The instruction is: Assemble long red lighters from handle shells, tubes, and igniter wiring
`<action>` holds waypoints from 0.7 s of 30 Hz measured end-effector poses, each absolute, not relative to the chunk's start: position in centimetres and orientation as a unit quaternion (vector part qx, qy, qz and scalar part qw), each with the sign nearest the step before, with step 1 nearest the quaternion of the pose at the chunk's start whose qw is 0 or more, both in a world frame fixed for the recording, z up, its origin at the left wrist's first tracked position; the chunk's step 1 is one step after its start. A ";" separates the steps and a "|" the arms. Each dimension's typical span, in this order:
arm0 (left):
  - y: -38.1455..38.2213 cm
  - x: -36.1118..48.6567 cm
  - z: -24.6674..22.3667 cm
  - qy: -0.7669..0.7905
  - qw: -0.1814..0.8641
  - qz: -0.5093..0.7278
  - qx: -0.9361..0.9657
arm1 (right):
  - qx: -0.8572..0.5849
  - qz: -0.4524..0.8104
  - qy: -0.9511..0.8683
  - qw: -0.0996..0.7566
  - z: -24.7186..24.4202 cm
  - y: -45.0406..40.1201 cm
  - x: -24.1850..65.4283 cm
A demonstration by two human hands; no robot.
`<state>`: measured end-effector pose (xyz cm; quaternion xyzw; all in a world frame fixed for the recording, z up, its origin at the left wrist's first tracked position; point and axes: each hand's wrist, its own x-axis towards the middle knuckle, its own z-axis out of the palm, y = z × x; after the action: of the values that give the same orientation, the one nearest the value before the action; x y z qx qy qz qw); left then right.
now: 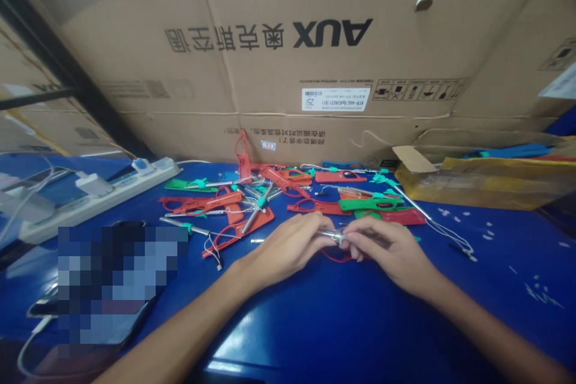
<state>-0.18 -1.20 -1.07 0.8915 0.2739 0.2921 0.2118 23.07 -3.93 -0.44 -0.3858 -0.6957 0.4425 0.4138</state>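
Note:
My left hand [290, 249] is closed around a thin metal tube [331, 233], whose near end shows between my hands. My right hand [389, 252] pinches at that end, and its fingertips hide the small parts there. A shiny tip [257, 241] sticks out to the left of my left hand; I cannot tell if it belongs to the same tube. Just beyond lie red plastic lighter casings [234, 233], a green casing [373, 204] and metal tubes with teal ends and wires [258, 207]. Part of a red casing [335, 257] shows under my hands.
A large cardboard box [252, 84] walls off the back. On the left are a white power strip [108, 192] and a pixelated device [121, 288] with a cable. At right stands an open taped carton [486, 183], with small white scraps [488, 231] on the blue table [306, 324].

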 end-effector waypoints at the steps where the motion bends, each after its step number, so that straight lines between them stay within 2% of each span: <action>1: -1.2 -0.2 -1.1 0.273 0.212 0.294 0.891 | -0.384 0.447 -0.693 0.416 -0.5 -4.0 23.0; 9: -1.1 -0.3 -1.3 0.267 0.236 0.281 0.891 | -0.387 0.472 -0.671 0.421 -0.5 -3.9 22.7; 21: -1.1 -0.3 -1.2 0.264 0.217 0.289 0.894 | -0.387 0.483 -0.668 0.412 -0.4 -3.9 22.7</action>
<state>-0.29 -1.15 -1.18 0.8943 0.2638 0.2890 0.2171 22.74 -3.94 -0.44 -0.3874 -0.6685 0.4826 0.4125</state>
